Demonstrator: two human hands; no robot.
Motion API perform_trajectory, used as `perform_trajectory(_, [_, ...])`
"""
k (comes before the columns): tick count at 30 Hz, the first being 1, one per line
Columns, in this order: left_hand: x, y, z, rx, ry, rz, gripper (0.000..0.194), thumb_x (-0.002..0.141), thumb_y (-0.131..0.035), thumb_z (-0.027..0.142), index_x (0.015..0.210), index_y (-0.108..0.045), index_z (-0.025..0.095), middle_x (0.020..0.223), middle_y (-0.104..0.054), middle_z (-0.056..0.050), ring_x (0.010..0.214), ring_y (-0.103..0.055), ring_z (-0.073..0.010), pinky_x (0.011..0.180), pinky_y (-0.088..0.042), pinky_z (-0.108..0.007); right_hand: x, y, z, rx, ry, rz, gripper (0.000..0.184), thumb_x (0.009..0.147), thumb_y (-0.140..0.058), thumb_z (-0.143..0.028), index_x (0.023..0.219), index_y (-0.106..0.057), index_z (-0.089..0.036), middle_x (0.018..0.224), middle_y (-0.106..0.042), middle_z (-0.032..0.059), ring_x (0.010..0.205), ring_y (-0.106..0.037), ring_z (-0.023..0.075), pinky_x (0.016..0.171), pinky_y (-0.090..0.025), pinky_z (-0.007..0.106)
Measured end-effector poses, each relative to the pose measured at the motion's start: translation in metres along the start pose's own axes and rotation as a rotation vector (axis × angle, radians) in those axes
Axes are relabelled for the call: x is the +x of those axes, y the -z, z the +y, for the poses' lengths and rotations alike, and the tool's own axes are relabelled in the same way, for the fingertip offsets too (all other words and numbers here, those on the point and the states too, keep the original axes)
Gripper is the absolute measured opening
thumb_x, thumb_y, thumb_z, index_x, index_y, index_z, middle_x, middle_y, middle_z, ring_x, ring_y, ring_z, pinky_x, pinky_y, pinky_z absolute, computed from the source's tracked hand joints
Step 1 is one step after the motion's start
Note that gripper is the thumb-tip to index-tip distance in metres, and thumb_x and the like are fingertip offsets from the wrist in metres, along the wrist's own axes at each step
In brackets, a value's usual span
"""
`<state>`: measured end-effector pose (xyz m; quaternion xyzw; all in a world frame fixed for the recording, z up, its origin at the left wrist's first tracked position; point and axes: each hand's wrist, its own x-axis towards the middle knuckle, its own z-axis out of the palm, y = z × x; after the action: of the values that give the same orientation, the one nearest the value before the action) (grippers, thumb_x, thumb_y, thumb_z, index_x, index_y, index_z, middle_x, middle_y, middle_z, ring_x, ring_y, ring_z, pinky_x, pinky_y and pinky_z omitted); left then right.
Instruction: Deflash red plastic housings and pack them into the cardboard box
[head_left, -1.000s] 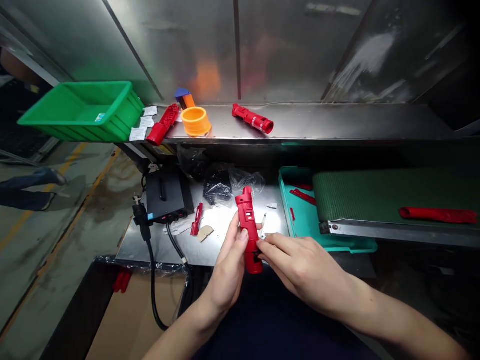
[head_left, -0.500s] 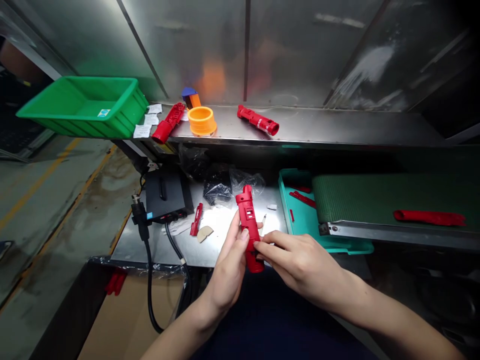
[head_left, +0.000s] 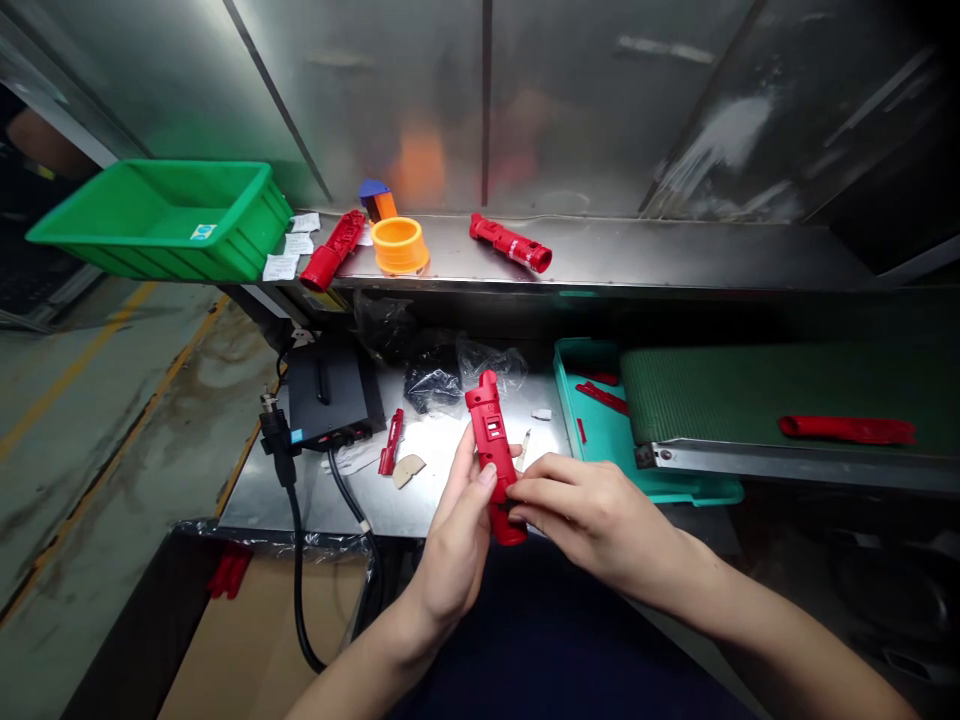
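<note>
A red tubular plastic housing [head_left: 493,430] with square cutouts stands tilted above the front of the metal bench. My left hand [head_left: 459,535] is closed around its left side, thumb lying across the front face. The fingers of my right hand [head_left: 589,505] are pinched together against the housing's lower right edge; whatever lies between their tips is hidden. Behind the housing, a thin pointed tool [head_left: 525,447] lies partly covered on the bench. To the left are a smaller red part [head_left: 391,442] and a beige curved piece [head_left: 408,470].
A black box [head_left: 330,390] with a thick cable [head_left: 298,560] stands left. At right, a green conveyor belt [head_left: 750,390] carries a red part [head_left: 847,430] above a teal tray [head_left: 592,425]. The shelf holds a green bin [head_left: 225,235], red housings [head_left: 511,243] and an orange ring [head_left: 400,247].
My right fingers have curled slightly closer together at the housing's lower edge. The housing stays in my left hand, and the whole view has shifted a little.
</note>
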<state>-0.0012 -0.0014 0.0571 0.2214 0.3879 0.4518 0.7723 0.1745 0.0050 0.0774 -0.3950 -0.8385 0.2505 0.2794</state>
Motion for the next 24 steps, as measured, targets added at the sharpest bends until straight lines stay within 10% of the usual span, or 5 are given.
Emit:
perform_trajectory(10, [0.000,-0.003,-0.003,-0.027,-0.056,0.006,0.060,0.102,-0.056,0.031,0.159,-0.038,0.029,0.139,-0.066,-0.007,0.139,-0.053,-0.0280,0.116,-0.043,-0.044,-0.001,-0.004,-0.001,0.083,-0.058,0.082,0.010,0.099,-0.066,-0.017,0.107,-0.071,-0.019,0.092,-0.070,0.0050,0.076,-0.067,0.0187,0.067,-0.055,0.030])
perform_trajectory(17, [0.001,-0.003,-0.004,-0.078,-0.184,0.074,0.064,0.098,-0.057,0.023,0.158,-0.035,0.025,0.137,-0.066,-0.010,0.128,-0.061,-0.0285,0.109,-0.049,-0.043,-0.006,-0.030,-0.013,0.161,-0.087,0.479,0.031,0.094,-0.069,-0.008,0.124,-0.068,-0.016,0.104,-0.070,0.0088,0.092,-0.069,0.0184,0.080,-0.059,0.030])
perform_trajectory(24, [0.003,-0.005,0.000,-0.071,-0.126,0.060,0.062,0.099,-0.057,0.028,0.157,-0.037,0.028,0.134,-0.068,-0.009,0.126,-0.062,-0.0273,0.111,-0.046,-0.043,-0.008,-0.035,-0.006,-0.062,0.112,0.408,0.027,0.091,-0.066,-0.004,0.116,-0.072,-0.010,0.108,-0.071,0.0174,0.090,-0.069,0.0243,0.073,-0.060,0.037])
